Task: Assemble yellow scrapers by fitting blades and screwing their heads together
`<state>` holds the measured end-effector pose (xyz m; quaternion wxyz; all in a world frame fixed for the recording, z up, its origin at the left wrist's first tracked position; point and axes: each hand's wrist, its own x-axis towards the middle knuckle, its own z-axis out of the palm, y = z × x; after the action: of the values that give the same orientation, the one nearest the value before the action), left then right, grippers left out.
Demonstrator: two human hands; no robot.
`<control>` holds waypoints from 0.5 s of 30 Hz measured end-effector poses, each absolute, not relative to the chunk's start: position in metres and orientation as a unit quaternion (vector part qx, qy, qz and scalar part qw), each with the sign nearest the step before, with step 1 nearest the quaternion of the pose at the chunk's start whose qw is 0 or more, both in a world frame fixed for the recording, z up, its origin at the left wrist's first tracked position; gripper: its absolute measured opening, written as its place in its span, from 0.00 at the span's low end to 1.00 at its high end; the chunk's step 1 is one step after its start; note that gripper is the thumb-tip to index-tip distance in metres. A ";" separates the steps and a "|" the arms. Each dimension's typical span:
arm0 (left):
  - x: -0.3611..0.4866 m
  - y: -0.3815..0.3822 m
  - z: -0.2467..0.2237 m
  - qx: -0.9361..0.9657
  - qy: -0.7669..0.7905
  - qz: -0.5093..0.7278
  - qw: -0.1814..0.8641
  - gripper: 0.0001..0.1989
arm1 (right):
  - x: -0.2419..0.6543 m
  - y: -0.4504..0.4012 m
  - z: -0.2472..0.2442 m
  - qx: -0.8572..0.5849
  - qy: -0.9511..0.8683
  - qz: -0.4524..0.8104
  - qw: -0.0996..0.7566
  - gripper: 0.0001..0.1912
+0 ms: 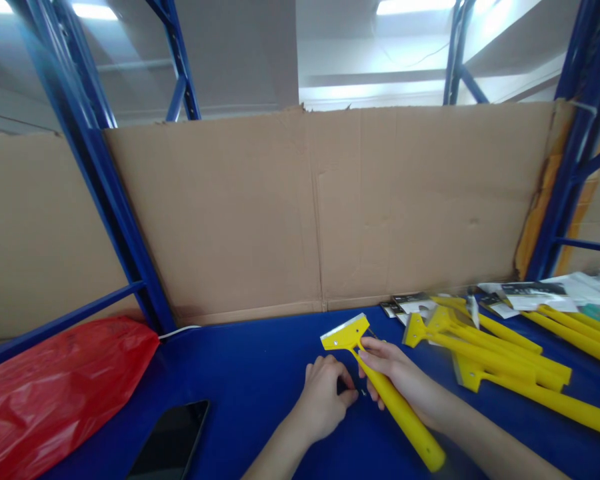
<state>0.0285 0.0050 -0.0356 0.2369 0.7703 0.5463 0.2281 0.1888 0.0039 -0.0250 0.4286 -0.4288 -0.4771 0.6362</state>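
A yellow scraper [400, 410] with a metal-edged head is held at a slant by my right hand [393, 370], whose fingers wrap round its neck just below the head. My left hand [329, 398] is beside it, over the blue surface [250, 373], with thumb and index finger pinched together. A tiny metallic piece [364, 393] shows right next to those fingertips; whether they grip it or something else is too small to tell.
Several yellow scrapers [510, 360] lie piled at the right, with printed packets [535, 291] behind them. A black phone [173, 440] and a red plastic bag [70, 387] are at the left. Cardboard [260, 220] and blue posts [125, 220] stand behind.
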 end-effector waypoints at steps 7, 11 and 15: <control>0.028 0.004 -0.035 0.782 0.533 0.220 0.235 0.07 | 0.187 0.029 -0.020 -0.436 -0.462 0.639 0.433 0.15; 0.028 0.003 -0.034 0.783 0.535 0.215 0.231 0.03 | 0.183 0.033 -0.024 -0.438 -0.469 0.642 0.420 0.13; 0.029 0.002 -0.034 0.775 0.529 0.239 0.250 0.01 | 0.184 0.032 -0.032 -0.449 -0.486 0.635 0.398 0.17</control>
<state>0.0290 0.0018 -0.0344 0.2497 0.7747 0.5295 0.2390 0.1835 0.0318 -0.0318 0.3985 -0.4486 -0.4863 0.6353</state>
